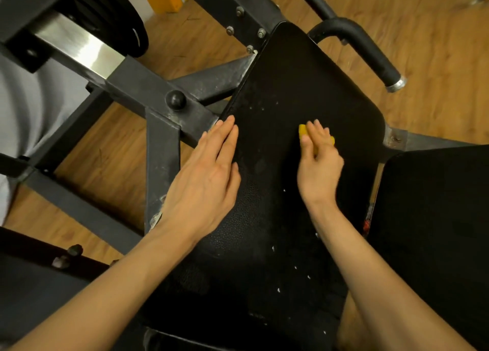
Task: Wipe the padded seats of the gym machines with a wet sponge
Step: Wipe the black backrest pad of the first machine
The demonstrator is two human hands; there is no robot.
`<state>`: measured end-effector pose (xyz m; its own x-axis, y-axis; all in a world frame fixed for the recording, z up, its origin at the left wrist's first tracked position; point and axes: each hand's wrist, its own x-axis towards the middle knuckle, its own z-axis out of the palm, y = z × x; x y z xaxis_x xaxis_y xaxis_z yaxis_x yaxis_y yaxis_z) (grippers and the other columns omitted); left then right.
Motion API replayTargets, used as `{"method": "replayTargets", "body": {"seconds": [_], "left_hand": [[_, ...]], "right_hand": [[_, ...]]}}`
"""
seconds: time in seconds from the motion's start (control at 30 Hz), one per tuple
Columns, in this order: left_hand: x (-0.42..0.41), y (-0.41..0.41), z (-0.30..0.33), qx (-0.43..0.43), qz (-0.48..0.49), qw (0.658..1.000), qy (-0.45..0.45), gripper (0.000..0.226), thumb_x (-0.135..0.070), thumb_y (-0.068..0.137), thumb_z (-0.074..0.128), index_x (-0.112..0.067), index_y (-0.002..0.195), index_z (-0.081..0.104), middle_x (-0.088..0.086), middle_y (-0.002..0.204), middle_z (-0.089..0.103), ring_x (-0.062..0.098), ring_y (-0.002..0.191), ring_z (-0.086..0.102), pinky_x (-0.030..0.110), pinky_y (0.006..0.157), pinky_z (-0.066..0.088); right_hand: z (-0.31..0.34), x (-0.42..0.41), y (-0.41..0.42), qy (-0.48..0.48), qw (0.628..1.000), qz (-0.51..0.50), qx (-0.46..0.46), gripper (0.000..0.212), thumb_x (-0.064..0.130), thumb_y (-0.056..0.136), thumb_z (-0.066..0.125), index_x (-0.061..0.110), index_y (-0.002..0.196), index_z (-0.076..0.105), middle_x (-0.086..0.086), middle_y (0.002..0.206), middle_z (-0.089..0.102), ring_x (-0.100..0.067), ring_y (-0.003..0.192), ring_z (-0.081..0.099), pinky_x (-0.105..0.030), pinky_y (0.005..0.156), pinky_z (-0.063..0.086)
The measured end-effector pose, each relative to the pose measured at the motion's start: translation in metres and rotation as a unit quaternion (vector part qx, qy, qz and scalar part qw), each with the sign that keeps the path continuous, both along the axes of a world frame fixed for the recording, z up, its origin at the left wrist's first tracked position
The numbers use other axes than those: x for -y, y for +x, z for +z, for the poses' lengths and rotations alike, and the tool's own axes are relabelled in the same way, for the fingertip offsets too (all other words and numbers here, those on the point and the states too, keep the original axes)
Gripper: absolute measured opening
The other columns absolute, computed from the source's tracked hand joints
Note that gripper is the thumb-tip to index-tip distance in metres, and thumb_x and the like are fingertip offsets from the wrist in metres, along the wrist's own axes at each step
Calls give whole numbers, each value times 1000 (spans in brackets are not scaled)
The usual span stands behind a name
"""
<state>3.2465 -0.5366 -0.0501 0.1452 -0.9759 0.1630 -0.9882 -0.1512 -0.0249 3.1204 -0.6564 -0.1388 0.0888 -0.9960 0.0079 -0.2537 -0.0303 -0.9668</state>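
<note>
We see our right hand (318, 162) curled over a small yellow sponge (303, 130), gripping it and pressing it onto the black textured padded seat (304, 86) of a gym machine; only the sponge's yellow edges peek out from under the fingers (312, 132), near the middle of the pad's far half. Our left hand (209, 173) lies flat with straight fingers on the pad's left edge, holding nothing, its fingertips just beside the dark grey scuffed steel frame (161, 144). Small white flecks (295, 267) dot the nearer part of the pad. A second black pad (434, 218) sits just to the right. A black foam-covered handle with a silver end cap (370, 51) curves beyond the seat, above the brown wooden floor (436, 33). At upper left a black weight plate (116, 17) hangs beside a shiny metal sleeve (79, 49).
</note>
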Motion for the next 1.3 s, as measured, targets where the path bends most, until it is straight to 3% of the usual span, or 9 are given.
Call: {"method": "replayTargets", "body": {"seconds": [0.1, 0.2, 0.37, 0.57, 0.73, 0.87, 0.97, 1.13, 1.3], "left_hand": [[-1, -2, 2, -25, 2, 1000, -9, 57, -15, 99, 48, -2, 151, 29, 10, 161, 24, 19, 150, 18, 27, 122, 11], [-13, -3, 6, -18, 8, 1000, -4, 58, -16, 98, 48, -2, 151, 28, 10, 161, 23, 20, 150, 18, 28, 121, 14], [-43, -3, 4, -26, 19, 999, 4, 55, -19, 102, 39, -4, 153, 24, 8, 162, 20, 17, 150, 17, 23, 122, 8], [-38, -3, 2, -16, 18, 1000, 9, 56, -17, 101, 41, -3, 153, 25, 11, 161, 22, 18, 150, 18, 29, 123, 11], [-39, -2, 2, -3, 16, 1000, -4, 57, -21, 98, 38, -1, 151, 29, 14, 159, 27, 22, 148, 24, 32, 122, 14], [-38, -4, 1, 4, 15, 1000, 3, 57, -17, 97, 39, 1, 150, 30, 17, 158, 28, 25, 147, 26, 38, 121, 18], [-39, -4, 3, 6, 15, 1000, 0, 57, -17, 97, 39, 2, 150, 30, 18, 158, 28, 26, 147, 26, 38, 121, 17], [-38, -3, 0, -15, 17, 1000, -3, 57, -7, 97, 46, 1, 150, 29, 15, 159, 27, 22, 148, 22, 37, 122, 17], [-40, -5, 4, -24, 22, 999, 3, 58, -6, 96, 46, 1, 151, 28, 15, 159, 25, 22, 148, 21, 25, 123, 6]], "right_hand": [[40, -14, 47, -79, 993, 84, 8, 39, 17, 102, 46, 14, 140, 48, -1, 152, 40, -15, 146, 24, -37, 123, 13], [30, -14, 32, -138, 977, 160, 0, 40, 20, 102, 46, 18, 142, 46, 4, 152, 38, -10, 146, 22, -29, 122, 13], [13, -3, 10, 13, 1000, 3, 3, 41, 19, 101, 47, 15, 142, 44, 0, 153, 38, -14, 146, 24, -41, 122, 17], [49, -8, 53, -133, 979, 154, 2, 41, 19, 103, 44, 17, 143, 44, 2, 153, 37, -12, 146, 22, -32, 122, 13], [34, 19, 29, -12, 999, 44, -11, 41, 19, 102, 44, 16, 144, 42, 1, 153, 37, -13, 146, 23, -36, 122, 12], [57, 21, 66, -116, 984, 138, -8, 40, 19, 102, 45, 16, 142, 46, 0, 152, 39, -17, 146, 24, -34, 121, 14], [56, 16, 62, -134, 981, 137, -12, 40, 22, 103, 44, 17, 143, 45, 1, 153, 39, -14, 146, 24, -35, 121, 17], [33, -81, 28, -192, 960, 201, -26, 42, 14, 101, 47, 15, 143, 44, 0, 154, 36, -11, 147, 20, -38, 122, 17], [49, -34, 53, -140, 977, 160, -14, 40, 16, 102, 44, 14, 142, 45, -2, 153, 38, -17, 147, 20, -36, 123, 7]]}}
